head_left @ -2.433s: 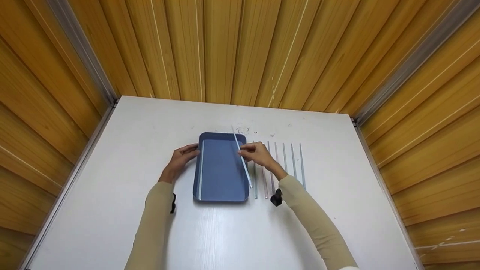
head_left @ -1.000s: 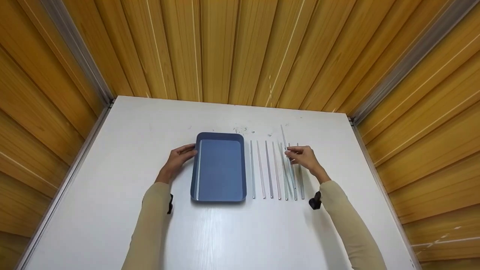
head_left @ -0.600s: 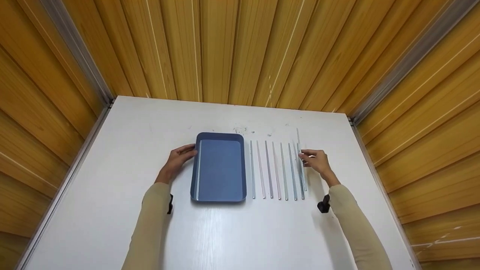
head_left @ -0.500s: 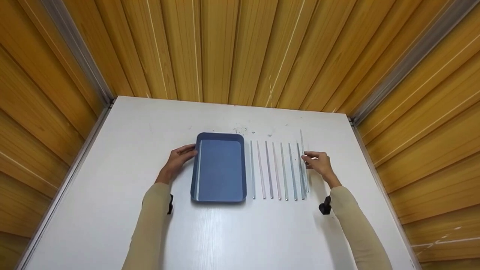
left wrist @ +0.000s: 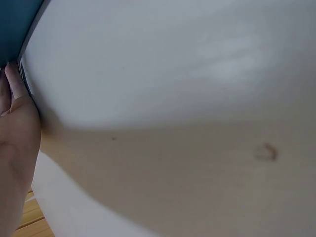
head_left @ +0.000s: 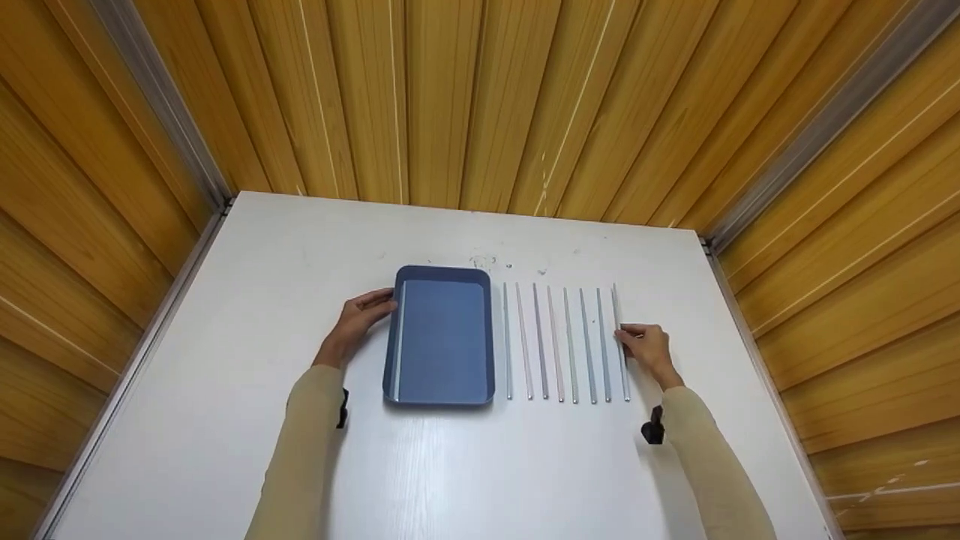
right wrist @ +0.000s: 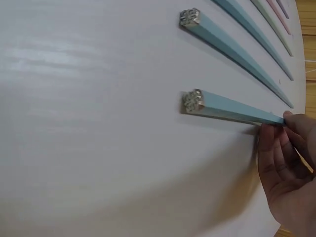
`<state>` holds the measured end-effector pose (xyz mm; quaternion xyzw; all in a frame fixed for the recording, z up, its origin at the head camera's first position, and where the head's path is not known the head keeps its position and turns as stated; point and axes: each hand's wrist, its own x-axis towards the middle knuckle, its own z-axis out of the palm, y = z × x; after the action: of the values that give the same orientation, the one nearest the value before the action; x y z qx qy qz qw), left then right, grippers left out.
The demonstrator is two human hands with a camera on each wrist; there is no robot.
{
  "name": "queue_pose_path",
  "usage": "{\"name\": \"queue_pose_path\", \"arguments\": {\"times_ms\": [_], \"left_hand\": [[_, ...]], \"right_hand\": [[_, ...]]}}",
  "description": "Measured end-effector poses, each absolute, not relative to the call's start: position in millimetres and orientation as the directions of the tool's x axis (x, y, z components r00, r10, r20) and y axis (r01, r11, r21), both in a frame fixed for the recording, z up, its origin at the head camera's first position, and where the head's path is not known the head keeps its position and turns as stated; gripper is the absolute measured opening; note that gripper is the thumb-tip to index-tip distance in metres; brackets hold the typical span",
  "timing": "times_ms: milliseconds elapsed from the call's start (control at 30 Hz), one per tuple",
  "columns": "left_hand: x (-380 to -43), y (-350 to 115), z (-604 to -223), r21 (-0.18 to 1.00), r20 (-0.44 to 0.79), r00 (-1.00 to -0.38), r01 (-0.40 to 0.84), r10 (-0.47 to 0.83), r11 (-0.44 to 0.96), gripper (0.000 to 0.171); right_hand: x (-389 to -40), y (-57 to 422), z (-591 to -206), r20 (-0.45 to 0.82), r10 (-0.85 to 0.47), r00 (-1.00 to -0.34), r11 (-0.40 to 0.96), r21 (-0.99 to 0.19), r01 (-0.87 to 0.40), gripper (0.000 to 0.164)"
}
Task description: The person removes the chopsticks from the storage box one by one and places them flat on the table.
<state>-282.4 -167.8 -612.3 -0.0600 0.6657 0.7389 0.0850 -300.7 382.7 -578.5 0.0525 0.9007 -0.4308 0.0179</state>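
Note:
My right hand (head_left: 646,349) pinches a light blue chopstick (head_left: 623,375) between thumb and fingers, at the right end of a row. In the right wrist view this chopstick (right wrist: 237,109) lies low along the table, its patterned end toward the camera. The row holds several more chopsticks in blue, pink, green and purple tones, such as a pink chopstick (head_left: 556,352). My left hand (head_left: 358,321) rests its straight fingers against the left wall of a blue tray (head_left: 389,352). Along the tray's left inner side lies one pale chopstick (head_left: 400,345).
The white table (head_left: 450,472) carries the tray and the row side by side. Small dark marks (head_left: 484,262) dot its surface behind them. Wood-patterned panels (head_left: 442,97) stand at the back and both sides.
My right hand has carried the chopstick from above the tray rightward past the row and lowered it to the row's right end. The left hand has stayed at the tray.

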Motion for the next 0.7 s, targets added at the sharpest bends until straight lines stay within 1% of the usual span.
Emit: {"name": "queue_pose_path", "arguments": {"times_ms": [100, 400, 700], "left_hand": [[-283, -168, -612, 0.973, -0.205, -0.978, -0.209, 0.046, -0.1, 0.052], [-283, -168, -614, 0.975, -0.192, -0.98, -0.196, 0.049, -0.107, 0.053], [-282, -168, -614, 0.977, -0.183, -0.982, -0.186, 0.047, -0.101, 0.051]], "right_hand": [[-299, 383, -583, -0.065, 0.091, -0.994, 0.636, -0.764, 0.108, 0.033], [-297, 381, -589, 0.051, 0.135, -0.989, 0.709, -0.702, 0.06, 0.03], [-294, 379, -594, 0.091, 0.156, -0.984, 0.689, -0.724, 0.042, 0.029]]}}
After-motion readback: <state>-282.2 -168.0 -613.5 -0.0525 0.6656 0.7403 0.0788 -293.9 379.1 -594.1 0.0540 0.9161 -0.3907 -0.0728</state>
